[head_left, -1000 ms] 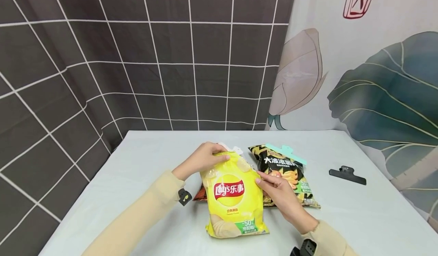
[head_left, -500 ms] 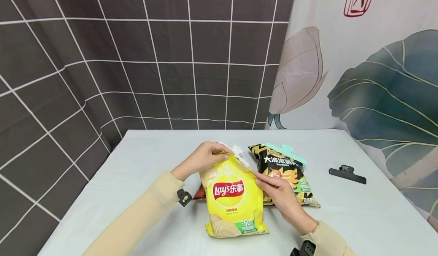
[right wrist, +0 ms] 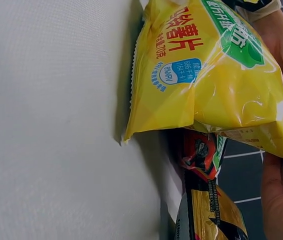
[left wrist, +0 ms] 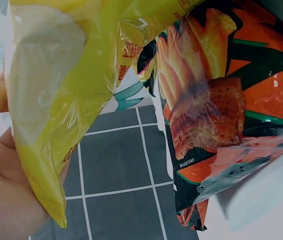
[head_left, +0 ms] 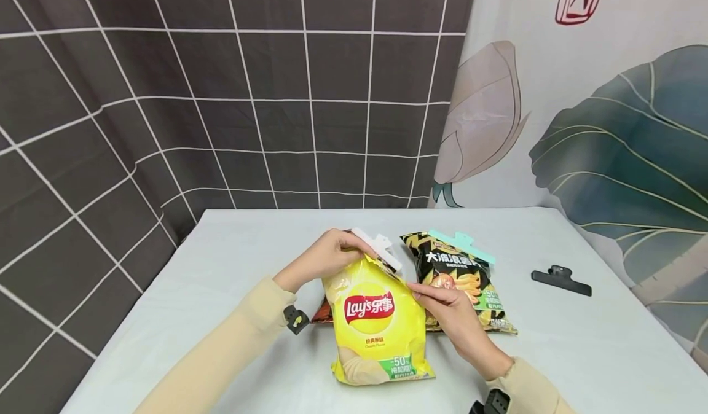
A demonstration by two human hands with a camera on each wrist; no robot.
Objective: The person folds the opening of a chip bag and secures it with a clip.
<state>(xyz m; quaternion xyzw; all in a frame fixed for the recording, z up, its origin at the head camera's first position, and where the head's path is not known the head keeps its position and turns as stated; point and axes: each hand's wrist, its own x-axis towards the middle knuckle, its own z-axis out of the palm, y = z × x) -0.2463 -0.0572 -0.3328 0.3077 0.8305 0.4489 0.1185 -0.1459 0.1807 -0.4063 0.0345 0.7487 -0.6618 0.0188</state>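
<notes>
A yellow Lay's chip bag [head_left: 370, 328] stands upright in the head view, its lower edge at the table. My left hand [head_left: 327, 255] pinches its top left corner. With fingertips and thumb, my right hand [head_left: 456, 312] pinches its upper right edge. The bag's top edge slopes down to the right between the hands. In the left wrist view the left palm [left wrist: 9, 185] lies beside the yellow bag [left wrist: 71, 85]. The right wrist view shows the right hand [right wrist: 281, 200] at the bag's upper end.
Behind the yellow bag lies an orange-black chip bag [left wrist: 266, 85], mostly hidden, near a white clip [head_left: 381, 248]. A black chip bag [head_left: 450, 269] with a teal clip [head_left: 463, 246] lies to the right. A black clip [head_left: 561, 281] lies farther right on the white table [head_left: 249, 242].
The yellow bag's top edge has tipped down and back between the hands, uncovering more of the white clip behind. The right fingertips have shifted slightly left and down.
</notes>
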